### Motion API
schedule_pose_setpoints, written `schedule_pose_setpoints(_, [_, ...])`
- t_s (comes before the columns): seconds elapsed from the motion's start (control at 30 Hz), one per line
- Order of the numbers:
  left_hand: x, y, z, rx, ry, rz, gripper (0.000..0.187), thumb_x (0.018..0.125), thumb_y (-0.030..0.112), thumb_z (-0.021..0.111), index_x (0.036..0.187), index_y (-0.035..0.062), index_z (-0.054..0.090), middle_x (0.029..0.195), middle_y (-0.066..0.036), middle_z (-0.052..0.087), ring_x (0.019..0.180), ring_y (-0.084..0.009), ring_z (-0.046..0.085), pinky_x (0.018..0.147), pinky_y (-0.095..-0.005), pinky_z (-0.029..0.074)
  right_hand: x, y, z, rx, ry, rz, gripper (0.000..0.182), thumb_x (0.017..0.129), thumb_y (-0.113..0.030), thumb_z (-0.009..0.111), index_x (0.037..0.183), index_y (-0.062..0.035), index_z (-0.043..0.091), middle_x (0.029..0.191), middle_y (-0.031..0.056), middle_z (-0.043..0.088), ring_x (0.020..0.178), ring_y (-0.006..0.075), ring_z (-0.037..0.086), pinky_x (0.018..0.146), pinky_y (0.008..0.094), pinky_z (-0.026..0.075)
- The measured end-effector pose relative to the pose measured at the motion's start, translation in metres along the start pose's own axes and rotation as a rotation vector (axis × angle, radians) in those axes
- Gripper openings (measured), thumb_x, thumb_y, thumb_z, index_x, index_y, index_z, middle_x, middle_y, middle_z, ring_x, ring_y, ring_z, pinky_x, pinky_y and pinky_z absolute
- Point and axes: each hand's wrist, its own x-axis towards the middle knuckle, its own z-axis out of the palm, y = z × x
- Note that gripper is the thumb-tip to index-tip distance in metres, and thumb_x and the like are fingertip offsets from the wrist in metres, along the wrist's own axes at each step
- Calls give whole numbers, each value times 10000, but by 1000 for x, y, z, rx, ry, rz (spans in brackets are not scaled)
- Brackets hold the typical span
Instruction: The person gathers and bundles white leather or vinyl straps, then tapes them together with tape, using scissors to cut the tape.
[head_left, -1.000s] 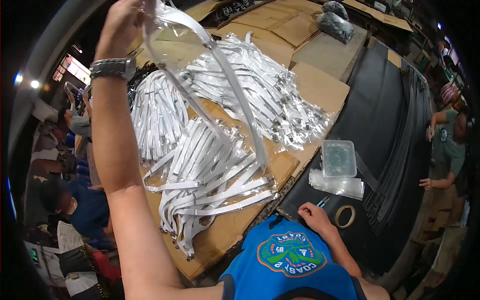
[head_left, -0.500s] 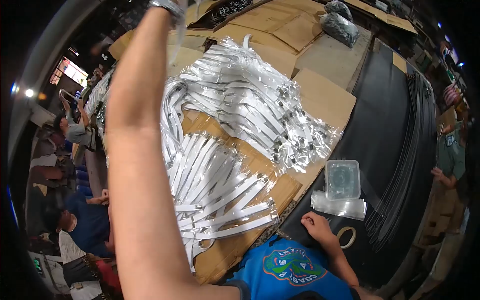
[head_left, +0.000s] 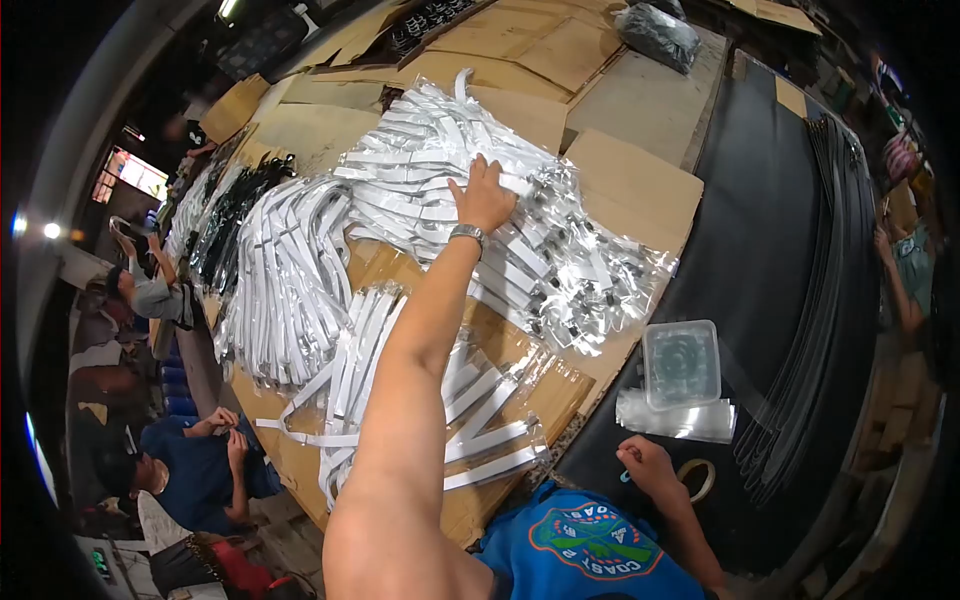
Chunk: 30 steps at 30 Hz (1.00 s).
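Note:
My left hand (head_left: 487,198), with a metal watch at the wrist, reaches over a large pile of white straps in clear plastic sleeves (head_left: 410,165). Its fingers are apart and lie on the straps near their dark-fitted ends. On the black surface, my right hand (head_left: 648,464) is closed beside a roll of tape (head_left: 697,480). A tiny bluish bit shows at its fingertips, too small to name. Beyond that hand are a clear lidded plastic box (head_left: 682,365) and a stack of clear plastic bags (head_left: 660,416). A smaller group of sleeved straps (head_left: 490,405) lies beneath my left arm.
Another bundle of white straps (head_left: 285,280) lies to the left on the cardboard (head_left: 640,190). Black straps (head_left: 240,215) are behind it. Long dark cords (head_left: 810,330) run along the black surface. A person in dark blue (head_left: 195,475) works at the left; others are farther off.
My left hand has come down from the upper left onto the strap pile, and no plastic strip hangs beside it now. My right hand has shifted slightly and stays closed. The view has turned a little.

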Motion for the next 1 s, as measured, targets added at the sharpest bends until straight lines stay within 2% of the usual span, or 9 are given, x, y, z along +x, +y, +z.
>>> schedule_pose_setpoints(0.17, [-3,29,-29,-3,-149,-20,982,795,774,471,1460,59,363,1565,-244,156,1461,-377,136,1094,-692,74,0,-3,2,32,-28,-7,202,847,-221,686,947,-49,653,801,108,678,718,236,660,675,340,511])
schedule_pose_setpoints(0.2, [-2,26,-23,102,-317,-3,1164,691,850,509,1515,72,242,1577,-252,81,1468,-407,43,1090,-696,30,0,-2,4,28,-32,-25,200,847,-218,686,947,-48,653,802,108,678,714,235,658,673,340,510])
schedule_pose_setpoints(0.43, [-31,37,-34,304,-378,198,1424,480,877,647,1554,155,53,1582,-245,-60,1463,-422,-67,1090,-684,-31,0,6,11,18,-20,-37,196,847,-207,684,958,-49,651,822,111,682,737,240,662,676,352,511])
schedule_pose_setpoints(0.57, [-95,50,-33,189,-104,317,1085,711,696,654,1536,159,199,1582,-254,7,1461,-436,25,1084,-701,25,-13,0,3,-2,-16,-57,207,852,-213,677,975,-50,646,820,107,680,754,250,661,683,356,509])
schedule_pose_setpoints(0.6, [-123,61,-49,84,-103,308,831,808,520,666,1472,135,346,1575,-262,56,1450,-447,82,1083,-703,55,-16,5,5,3,-20,-63,207,854,-217,674,974,-50,646,818,106,679,757,252,661,684,357,508])
schedule_pose_setpoints(0.67, [-179,63,-52,-29,-104,274,739,817,446,680,1423,121,411,1571,-267,62,1445,-455,99,1081,-707,62,-21,11,10,3,-10,-86,195,856,-187,679,987,-45,653,787,79,658,715,186,629,655,323,494])
schedule_pose_setpoints(0.77, [-260,64,-57,-144,-88,227,574,836,341,682,1328,91,522,1513,-305,239,1423,-435,217,1126,-631,93,-31,7,11,-59,-24,-77,231,868,-274,649,978,-71,652,821,116,671,773,280,655,702,388,506])
schedule_pose_setpoints(0.9, [-351,74,-46,-666,-223,103,440,898,307,653,1245,41,604,1148,-198,647,1176,-322,567,1036,-400,397,-35,1,20,23,-1,-239,262,893,-317,590,997,-89,667,906,141,685,874,356,651,750,442,508])
schedule_pose_setpoints(1.0, [-395,111,-52,-1166,-845,-108,431,973,304,574,1269,-9,579,1143,-102,647,1067,-171,588,923,-290,465,-49,-22,29,-34,-89,-319,257,870,-303,577,978,-94,681,943,163,683,900,372,645,759,471,504])
